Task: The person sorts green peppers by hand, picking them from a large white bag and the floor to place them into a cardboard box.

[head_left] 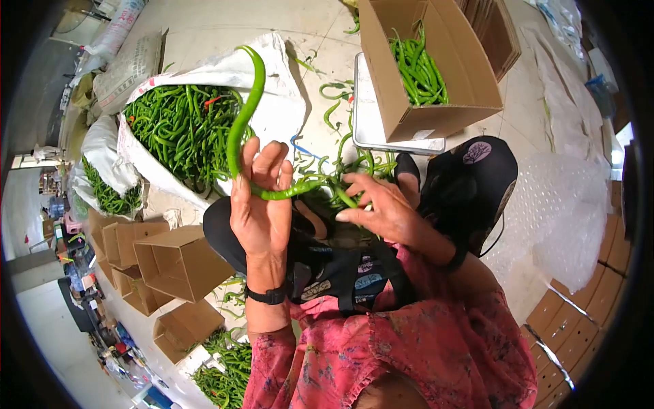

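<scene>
Raised near the middle, my left hand (262, 204) holds a long, curved green pepper (246, 112) that stands upright above the fingers. Another green pepper (283, 193) stretches from this palm toward the right. My right hand (381, 208) is bent around a green pepper (345, 197), over loose peppers lying between the legs. To the left lies an open white sack (276, 85) full of green peppers (177, 133), a few red ones among them. An open cardboard box (443, 123) with green peppers (419, 71) inside rests on a flat metal scale (368, 102) at the upper right.
Empty cardboard boxes (180, 262) stand at the left. A pepper pile (228, 368) lies at the lower left, and a smaller sack (102, 146) of peppers is farther left. Bubble wrap (552, 218) and stacked cardboard (579, 324) are at the right. Loose peppers (332, 112) lie on the floor.
</scene>
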`<control>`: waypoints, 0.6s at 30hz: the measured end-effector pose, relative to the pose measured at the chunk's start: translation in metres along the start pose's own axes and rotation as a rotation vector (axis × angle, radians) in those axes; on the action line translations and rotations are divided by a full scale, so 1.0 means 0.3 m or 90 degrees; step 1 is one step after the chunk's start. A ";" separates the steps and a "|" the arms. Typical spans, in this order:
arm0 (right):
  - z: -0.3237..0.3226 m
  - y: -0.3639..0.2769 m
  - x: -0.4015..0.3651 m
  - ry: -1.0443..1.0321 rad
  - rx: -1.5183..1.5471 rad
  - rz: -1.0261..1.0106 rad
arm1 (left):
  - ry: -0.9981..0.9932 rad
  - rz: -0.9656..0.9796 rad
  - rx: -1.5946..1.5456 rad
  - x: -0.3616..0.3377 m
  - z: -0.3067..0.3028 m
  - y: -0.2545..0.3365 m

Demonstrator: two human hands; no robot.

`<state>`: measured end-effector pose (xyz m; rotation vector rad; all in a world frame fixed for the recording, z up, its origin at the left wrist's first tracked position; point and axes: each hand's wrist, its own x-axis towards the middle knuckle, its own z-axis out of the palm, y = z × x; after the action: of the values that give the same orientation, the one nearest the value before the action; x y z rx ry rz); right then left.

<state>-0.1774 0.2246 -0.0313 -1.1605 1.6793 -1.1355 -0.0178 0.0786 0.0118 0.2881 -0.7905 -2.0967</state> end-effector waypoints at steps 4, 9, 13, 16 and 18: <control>-0.063 -0.176 0.032 -0.106 0.535 0.097 | 0.031 -0.074 0.008 -0.002 0.061 -0.079; -0.170 -0.208 0.022 0.090 0.328 0.069 | 0.017 -0.128 0.172 0.058 0.206 -0.100; -0.422 -0.267 0.066 0.185 0.288 0.033 | -0.054 -0.153 0.332 0.104 0.240 -0.017; -0.540 -0.272 0.151 0.317 0.211 0.074 | -0.087 -0.157 0.301 0.081 0.195 0.088; -0.699 -0.157 0.259 0.209 0.288 0.112 | -0.052 -0.115 0.330 0.017 0.096 0.216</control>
<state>-0.3814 0.1909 0.0662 -0.5550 1.6034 -1.5509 0.0073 0.0589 0.0751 0.5712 -1.4015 -2.0467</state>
